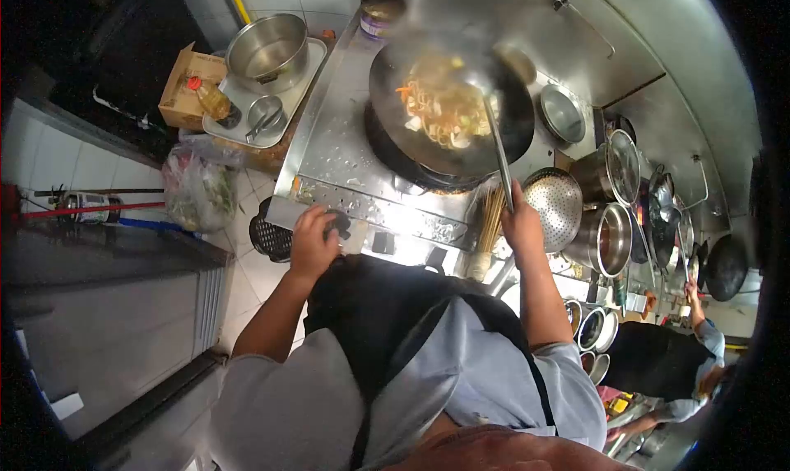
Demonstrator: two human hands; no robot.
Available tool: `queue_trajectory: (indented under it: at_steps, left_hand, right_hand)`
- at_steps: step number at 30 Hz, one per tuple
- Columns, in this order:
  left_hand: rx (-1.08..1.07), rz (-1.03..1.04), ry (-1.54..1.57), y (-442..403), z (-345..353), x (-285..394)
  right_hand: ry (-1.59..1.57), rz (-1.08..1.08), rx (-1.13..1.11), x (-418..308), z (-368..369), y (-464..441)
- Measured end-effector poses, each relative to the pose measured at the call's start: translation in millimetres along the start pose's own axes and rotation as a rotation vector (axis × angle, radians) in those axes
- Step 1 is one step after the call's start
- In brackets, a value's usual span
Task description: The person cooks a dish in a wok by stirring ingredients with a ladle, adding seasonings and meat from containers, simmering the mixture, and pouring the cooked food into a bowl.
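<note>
From where I stood, the cook's right hand (524,228) was the nearer one to the food, its fingers closed round the handle of a long metal utensil (500,148). That handle sloped forward and a little left from the fist, over the near-right rim and into the wok (387,84). Steam blurred its far end, so I couldn't make out its shape. The noodle-like food (440,117) lay in the bowl of the wok, ahead and left of the right fingers, around the utensil's far end.

The left hand (311,242) was farther off, near the counter's (329,154) front edge, with the wok ahead and to its right. Its fingers were partly bent beside a small black piece (338,223); I couldn't tell whether they had hold of it. A bamboo brush (487,232) stood just left of the right hand, and a perforated strainer (553,210) was just beyond it on the right.
</note>
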State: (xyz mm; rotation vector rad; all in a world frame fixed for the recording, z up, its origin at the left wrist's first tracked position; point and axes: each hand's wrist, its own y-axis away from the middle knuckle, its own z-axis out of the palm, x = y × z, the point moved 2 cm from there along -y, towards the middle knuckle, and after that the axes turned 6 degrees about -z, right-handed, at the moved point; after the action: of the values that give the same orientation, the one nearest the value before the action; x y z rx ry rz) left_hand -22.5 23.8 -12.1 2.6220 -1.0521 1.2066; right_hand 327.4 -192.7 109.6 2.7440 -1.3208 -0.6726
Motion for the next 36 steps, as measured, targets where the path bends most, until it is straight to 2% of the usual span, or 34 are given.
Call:
queue_trajectory:
  at_steps: [2,3,4,6,9,11,12,13,15,17,19,20,21,23,24,27,28,30,32,34,36]
  left_hand:
    - [-0.056,-0.085,-0.063,27.3,-24.0,-15.7]
    - [-0.092,-0.179,-0.066,44.5,-36.8,-17.5]
    - [-0.097,-0.247,-0.075,43.7,-47.0,-25.0]
    - [-0.081,-0.249,-0.084,47.1,-54.2,-34.9]
    - [-0.102,-0.268,-0.045,52.8,-53.9,-40.1]
    - [-0.123,-0.261,-0.012,47.5,-60.2,-41.9]
    - [-0.150,-0.240,0.016,44.4,-65.4,-40.8]
    - [-0.179,-0.217,0.042,41.3,-69.7,-41.7]
    - [-0.193,-0.207,0.025,37.5,-77.1,-53.4]
    - [-0.209,-0.207,0.007,38.2,-86.0,-65.0]
    - [-0.182,-0.219,-0.006,37.5,-94.1,-76.0]
    - [-0.196,-0.242,0.024,39.0,-94.3,-83.5]
    - [-0.208,-0.230,0.023,40.3,-96.4,-84.8]
    - [-0.228,-0.137,-0.057,36.7,-97.2,-82.9]
    - [-0.281,-0.164,-0.017,34.4,-97.4,-80.2]
    - [-0.302,-0.145,0.020,25.9,-93.4,-69.2]
    - [-0.326,-0.174,0.081,22.8,-88.5,-67.0]
    - [-0.373,-0.113,0.119,13.0,-80.5,-51.4]
    - [-0.411,-0.047,0.157,-1.0,-70.5,-31.6]
    - [-0.471,0.096,0.204,-15.5,-57.8,-8.6]
    - [-0.484,0.153,0.228,-30.2,-43.3,12.5]
  right_hand:
    - [-0.059,-0.116,0.034,-0.4,7.4,-4.8]
    - [-0.136,-0.080,-0.076,-16.1,-7.5,7.9]
    - [-0.197,-0.098,-0.052,-30.5,-9.2,12.6]
    - [-0.250,-0.114,-0.020,-41.3,-3.2,20.2]
    - [-0.166,-0.112,0.054,-42.2,5.1,32.5]
    - [-0.286,-0.105,-0.041,-50.7,1.5,36.0]
    - [-0.155,-0.087,-0.098,-37.6,9.5,30.3]
    - [-0.160,-0.076,-0.087,-35.1,10.6,36.3]
    - [-0.009,-0.094,-0.031,-56.3,-5.0,56.4]
    - [0.012,-0.023,-0.020,-72.8,-15.8,77.2]
    - [-0.304,0.161,-0.076,-77.5,-18.6,91.7]
    - [-0.295,0.004,-0.036,-66.4,-16.4,93.0]
    - [-0.299,0.018,-0.027,-64.7,-11.4,94.7]
    - [-0.123,0.081,-0.035,-61.8,-5.8,90.6]
    - [0.025,0.104,0.000,-64.7,2.9,87.4]
    - [-0.025,0.160,0.129,-74.2,13.2,84.9]
    - [-0.036,0.117,0.230,-57.9,28.3,75.2]
    - [-0.106,0.065,0.274,-28.8,59.4,43.8]
    - [-0.175,0.003,0.327,-24.9,53.3,28.4]
    - [-0.400,0.045,0.066,-38.4,46.3,21.1]
    - [-0.381,-0.006,0.118,-34.2,53.3,23.0]
